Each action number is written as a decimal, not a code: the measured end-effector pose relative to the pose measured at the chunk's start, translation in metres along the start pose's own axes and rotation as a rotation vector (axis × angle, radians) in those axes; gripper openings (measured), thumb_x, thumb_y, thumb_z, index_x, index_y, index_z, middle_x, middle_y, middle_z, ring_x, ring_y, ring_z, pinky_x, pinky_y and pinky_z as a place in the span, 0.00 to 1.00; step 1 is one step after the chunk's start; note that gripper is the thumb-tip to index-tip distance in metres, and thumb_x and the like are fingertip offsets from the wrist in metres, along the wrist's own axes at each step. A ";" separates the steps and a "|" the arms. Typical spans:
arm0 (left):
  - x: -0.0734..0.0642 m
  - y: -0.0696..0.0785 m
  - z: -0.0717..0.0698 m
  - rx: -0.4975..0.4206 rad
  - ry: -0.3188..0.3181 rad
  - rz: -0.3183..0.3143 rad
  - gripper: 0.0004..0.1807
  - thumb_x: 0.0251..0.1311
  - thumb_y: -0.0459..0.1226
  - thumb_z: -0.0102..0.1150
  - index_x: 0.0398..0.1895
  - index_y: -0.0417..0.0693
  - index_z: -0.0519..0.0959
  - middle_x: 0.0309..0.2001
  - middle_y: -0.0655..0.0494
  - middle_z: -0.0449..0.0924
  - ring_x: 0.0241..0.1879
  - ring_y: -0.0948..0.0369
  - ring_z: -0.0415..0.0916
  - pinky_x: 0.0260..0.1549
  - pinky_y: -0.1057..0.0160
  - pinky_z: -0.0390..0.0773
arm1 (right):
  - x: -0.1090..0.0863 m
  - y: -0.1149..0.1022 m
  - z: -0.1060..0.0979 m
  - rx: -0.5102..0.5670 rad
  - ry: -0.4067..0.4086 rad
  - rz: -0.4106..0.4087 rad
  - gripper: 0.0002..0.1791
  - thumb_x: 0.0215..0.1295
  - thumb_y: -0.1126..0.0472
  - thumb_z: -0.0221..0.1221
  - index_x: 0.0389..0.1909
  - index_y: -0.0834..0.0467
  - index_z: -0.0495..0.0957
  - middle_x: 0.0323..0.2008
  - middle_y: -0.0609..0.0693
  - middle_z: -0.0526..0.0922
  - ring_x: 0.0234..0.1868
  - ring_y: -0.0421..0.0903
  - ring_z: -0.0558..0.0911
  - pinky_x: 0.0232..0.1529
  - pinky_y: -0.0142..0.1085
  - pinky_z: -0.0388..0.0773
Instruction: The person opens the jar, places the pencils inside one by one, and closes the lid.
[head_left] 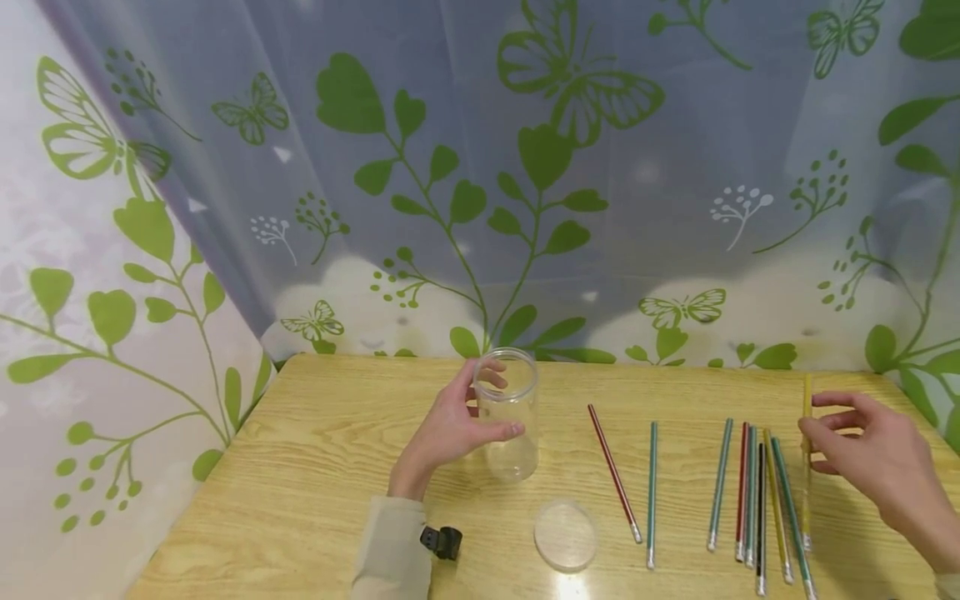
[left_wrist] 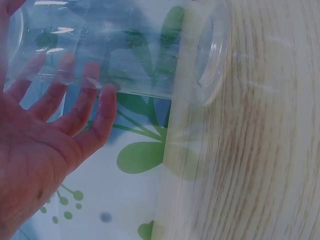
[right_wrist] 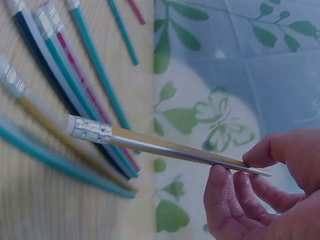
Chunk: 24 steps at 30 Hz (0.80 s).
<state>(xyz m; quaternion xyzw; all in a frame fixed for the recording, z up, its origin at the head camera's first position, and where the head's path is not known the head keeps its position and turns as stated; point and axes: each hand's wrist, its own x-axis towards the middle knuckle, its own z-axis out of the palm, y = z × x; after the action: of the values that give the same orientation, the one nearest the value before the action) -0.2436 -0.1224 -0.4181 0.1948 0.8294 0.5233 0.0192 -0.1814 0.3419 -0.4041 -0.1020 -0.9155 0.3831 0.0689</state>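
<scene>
Yellow pencil (head_left: pixel 807 500) is well R of the clear jar (head_left: pixel 517 410), long axis running approx. fore-aft, eraser end (head_left: pixel 807 542) on the near side; R hand (head_left: pixel 873 442), the closer one, pinches it. L hand (head_left: pixel 459 421) curls round the jar, which is mouth-up; loose pencils (head_left: pixel 751 500) lie btwn jar & R hand.

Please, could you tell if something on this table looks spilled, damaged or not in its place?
I see nothing spilled or damaged. Only the dark red pencil looks slightly askew: it slants toward the green pencil beside it, apart from the pencil cluster. The clear lid lies on the table, off the open jar.
</scene>
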 end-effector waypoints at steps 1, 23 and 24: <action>0.000 0.000 0.000 0.002 0.000 0.001 0.43 0.49 0.46 0.80 0.68 0.64 0.67 0.62 0.60 0.75 0.57 0.54 0.75 0.53 0.53 0.76 | -0.001 -0.003 0.001 0.013 0.009 -0.012 0.29 0.75 0.56 0.55 0.66 0.73 0.66 0.39 0.60 0.80 0.25 0.27 0.78 0.27 0.38 0.86; 0.000 -0.003 0.000 -0.038 -0.024 0.029 0.43 0.48 0.43 0.80 0.68 0.61 0.67 0.62 0.56 0.74 0.55 0.53 0.76 0.51 0.53 0.79 | -0.010 -0.061 -0.002 0.687 0.044 -0.180 0.22 0.69 0.72 0.60 0.54 0.46 0.68 0.34 0.39 0.81 0.29 0.35 0.87 0.27 0.34 0.86; -0.001 -0.003 0.000 -0.038 -0.023 0.029 0.43 0.48 0.43 0.80 0.68 0.60 0.67 0.62 0.56 0.74 0.56 0.53 0.76 0.51 0.53 0.79 | -0.010 -0.064 -0.001 0.718 0.049 -0.184 0.22 0.69 0.73 0.60 0.54 0.46 0.68 0.34 0.40 0.81 0.29 0.35 0.87 0.27 0.34 0.86</action>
<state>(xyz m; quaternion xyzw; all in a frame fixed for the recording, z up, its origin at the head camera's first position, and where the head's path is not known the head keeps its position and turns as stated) -0.2438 -0.1243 -0.4207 0.2125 0.8161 0.5369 0.0249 -0.1798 0.2963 -0.3583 0.0022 -0.7262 0.6694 0.1563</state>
